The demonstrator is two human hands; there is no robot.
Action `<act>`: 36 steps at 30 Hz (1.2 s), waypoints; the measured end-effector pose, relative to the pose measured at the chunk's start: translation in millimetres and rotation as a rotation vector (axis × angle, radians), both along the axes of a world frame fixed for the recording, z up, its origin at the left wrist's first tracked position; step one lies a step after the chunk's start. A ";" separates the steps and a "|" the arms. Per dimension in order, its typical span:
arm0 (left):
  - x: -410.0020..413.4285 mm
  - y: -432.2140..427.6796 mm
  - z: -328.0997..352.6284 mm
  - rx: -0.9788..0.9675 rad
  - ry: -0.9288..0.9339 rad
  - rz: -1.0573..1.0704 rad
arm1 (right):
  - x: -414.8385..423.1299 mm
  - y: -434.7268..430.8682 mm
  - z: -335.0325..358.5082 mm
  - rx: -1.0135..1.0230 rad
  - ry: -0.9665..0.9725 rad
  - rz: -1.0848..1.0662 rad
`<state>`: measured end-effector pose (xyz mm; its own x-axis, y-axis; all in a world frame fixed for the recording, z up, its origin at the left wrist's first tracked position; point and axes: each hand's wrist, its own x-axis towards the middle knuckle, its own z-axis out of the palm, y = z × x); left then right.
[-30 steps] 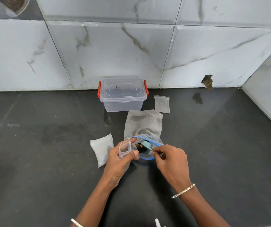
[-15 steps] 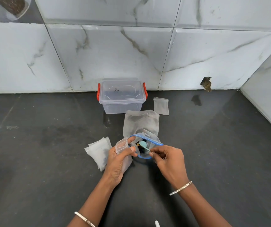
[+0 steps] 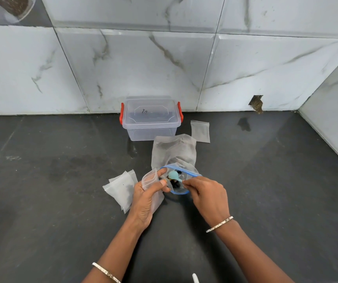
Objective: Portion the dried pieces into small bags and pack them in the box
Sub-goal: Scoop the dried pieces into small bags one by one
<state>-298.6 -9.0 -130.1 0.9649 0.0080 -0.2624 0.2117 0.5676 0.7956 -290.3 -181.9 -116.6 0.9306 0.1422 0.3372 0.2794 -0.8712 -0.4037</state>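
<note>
Scooping: the right hand (image 3: 207, 196) pinches the spoon (image 3: 172, 174) inside the blue-rimmed bag (image 3: 179, 188) of dried pieces (image 3: 175, 183). The left hand (image 3: 144, 199) grips a small bag (image 3: 149, 178) alongside, so next comes tipping a spoonful into it. The box (image 3: 150, 119) waits beyond both hands, lidded.

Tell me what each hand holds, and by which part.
The left hand holds a small clear bag near its open top, between thumb and fingers. The right hand pinches a light blue spoon by its handle end.
</note>
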 end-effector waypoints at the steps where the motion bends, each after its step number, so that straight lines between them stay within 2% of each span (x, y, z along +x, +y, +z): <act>1: 0.5 1.0 -2.3 -0.010 0.000 -0.004 | 0.3 -0.8 -0.3 -0.040 0.000 0.021; 7: 0.5 0.8 -4.3 0.066 0.009 0.012 | 0.6 -7.6 11.2 -0.142 0.007 0.052; 12: -2.2 -2.2 3.3 0.121 -0.020 0.010 | -7.5 -12.7 14.4 -0.007 -0.009 -0.047; 16: -2.1 -0.4 0.7 0.054 -0.022 -0.013 | -15.5 -13.5 7.9 0.039 -0.026 -0.114; 20: -1.5 -0.3 -6.3 -0.042 0.004 -0.031 | -21.1 -12.4 1.6 0.074 0.039 -0.096; 25: -0.3 -2.5 -9.5 -0.065 0.003 -0.035 | -23.6 -9.6 -2.2 0.185 0.137 -0.089; 28: 0.6 -2.8 -11.5 -0.091 0.009 -0.017 | -25.9 -8.9 0.8 0.106 0.110 -0.050; 33: -0.6 -1.6 -11.5 -0.134 0.035 -0.037 | -22.8 -4.3 9.5 -0.192 0.070 0.022; 36: 0.5 -1.2 -11.4 -0.188 0.044 -0.040 | -16.4 -2.2 15.9 -0.168 0.169 -0.007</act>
